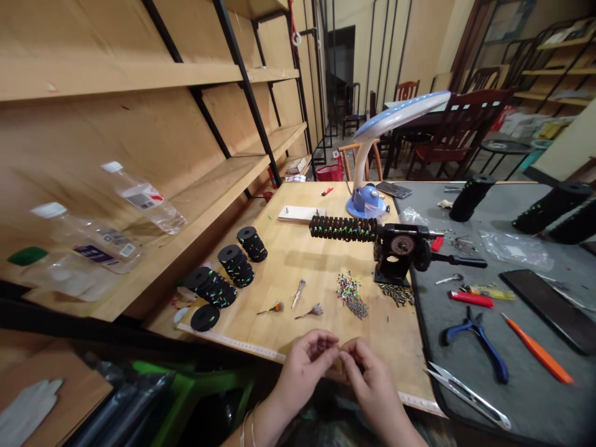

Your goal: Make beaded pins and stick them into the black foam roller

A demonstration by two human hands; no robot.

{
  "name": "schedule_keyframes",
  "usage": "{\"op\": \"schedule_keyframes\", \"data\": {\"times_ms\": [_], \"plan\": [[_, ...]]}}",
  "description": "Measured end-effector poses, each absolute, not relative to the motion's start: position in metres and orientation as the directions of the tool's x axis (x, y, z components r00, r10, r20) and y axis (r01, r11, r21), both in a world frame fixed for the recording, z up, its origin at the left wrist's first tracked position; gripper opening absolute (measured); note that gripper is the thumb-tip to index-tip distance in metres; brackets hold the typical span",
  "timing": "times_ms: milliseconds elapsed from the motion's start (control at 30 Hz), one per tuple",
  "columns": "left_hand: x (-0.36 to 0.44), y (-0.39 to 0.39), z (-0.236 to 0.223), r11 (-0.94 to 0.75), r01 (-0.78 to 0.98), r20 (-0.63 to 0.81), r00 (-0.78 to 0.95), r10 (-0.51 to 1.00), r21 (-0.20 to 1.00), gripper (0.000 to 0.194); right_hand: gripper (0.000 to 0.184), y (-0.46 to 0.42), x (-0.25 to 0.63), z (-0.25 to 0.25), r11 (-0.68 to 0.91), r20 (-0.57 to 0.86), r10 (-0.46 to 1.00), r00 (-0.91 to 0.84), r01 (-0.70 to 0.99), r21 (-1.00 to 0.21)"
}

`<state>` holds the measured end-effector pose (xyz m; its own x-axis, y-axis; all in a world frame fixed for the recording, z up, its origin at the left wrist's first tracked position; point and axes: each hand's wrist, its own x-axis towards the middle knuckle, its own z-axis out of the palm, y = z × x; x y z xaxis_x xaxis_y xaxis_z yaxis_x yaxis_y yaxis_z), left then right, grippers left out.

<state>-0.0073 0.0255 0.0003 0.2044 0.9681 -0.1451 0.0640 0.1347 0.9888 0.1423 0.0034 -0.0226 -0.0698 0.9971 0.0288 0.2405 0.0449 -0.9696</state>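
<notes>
Beads (348,285), many-coloured, heaped on a wooden table (400,335) against small grey pieces (357,308), just beyond half-curled left hand (307,360) and equally curled right hand (370,372), with thumbs and fingertips pinched close together near the table's front edge; impossible to tell whether gripping anything tiny. Close by, two tufted bundles (316,309), a black crank machine (400,245) with a ridged roll (344,228) and, on a grey mat (535,406), blue-handled pliers (490,346).

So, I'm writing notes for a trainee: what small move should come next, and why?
Probably shift the left hand and right hand slightly forward over the wooden tabletop: their fingertips nearly meet close to its front edge, where something small might drop off; whether they pinch anything is unclear.
</notes>
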Motion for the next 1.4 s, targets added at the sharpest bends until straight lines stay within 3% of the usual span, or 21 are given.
{"op": "schedule_keyframes", "data": {"times_ms": [200, 367, 533, 767, 967, 1100, 1233, 1400], "plan": [[-0.012, 0.031, 0.007, 0.047, 0.007, -0.047, 0.201, 0.978, 0.999, 0.021, 0.020, 0.006, 0.138, -0.010, 0.220, 0.155, 0.972, -0.179, 0.434, -0.874], [-0.019, 0.034, 0.017, 0.242, -0.189, -0.195, 0.238, 0.951, 0.952, 0.030, 0.018, 0.011, 0.140, -0.001, 0.436, 0.325, 0.899, -0.293, 0.540, -0.720], [-0.025, 0.031, 0.038, 0.425, -0.370, -0.289, 0.370, 0.883, 0.826, 0.036, 0.021, 0.022, 0.143, 0.002, 0.631, 0.462, 0.776, -0.430, 0.530, -0.567], [-0.043, 0.016, 0.076, 0.426, -0.637, -0.102, 0.479, 0.872, 0.642, 0.026, 0.023, 0.053, 0.150, -0.001, 0.652, 0.562, 0.744, -0.362, 0.580, -0.489], [-0.045, 0.009, 0.103, 0.437, -0.703, -0.010, 0.522, 0.853, 0.562, 0.027, 0.030, 0.076, 0.153, -0.003, 0.577, 0.566, 0.772, -0.290, 0.695, -0.430], [-0.044, 0.010, 0.110, 0.411, -0.684, -0.043, 0.487, 0.873, 0.602, 0.028, 0.028, 0.082, 0.157, -0.014, 0.570, 0.555, 0.771, -0.312, 0.727, -0.384], [-0.041, 0.008, 0.107, 0.346, -0.588, -0.105, 0.403, 0.909, 0.732, 0.027, 0.032, 0.077, 0.165, -0.021, 0.575, 0.545, 0.766, -0.342, 0.743, -0.342], [-0.038, -0.001, 0.097, 0.231, -0.366, -0.091, 0.361, 0.928, 0.902, 0.031, 0.032, 0.057, 0.176, -0.003, 0.539, 0.582, 0.786, -0.209, 0.693, -0.479]]}}
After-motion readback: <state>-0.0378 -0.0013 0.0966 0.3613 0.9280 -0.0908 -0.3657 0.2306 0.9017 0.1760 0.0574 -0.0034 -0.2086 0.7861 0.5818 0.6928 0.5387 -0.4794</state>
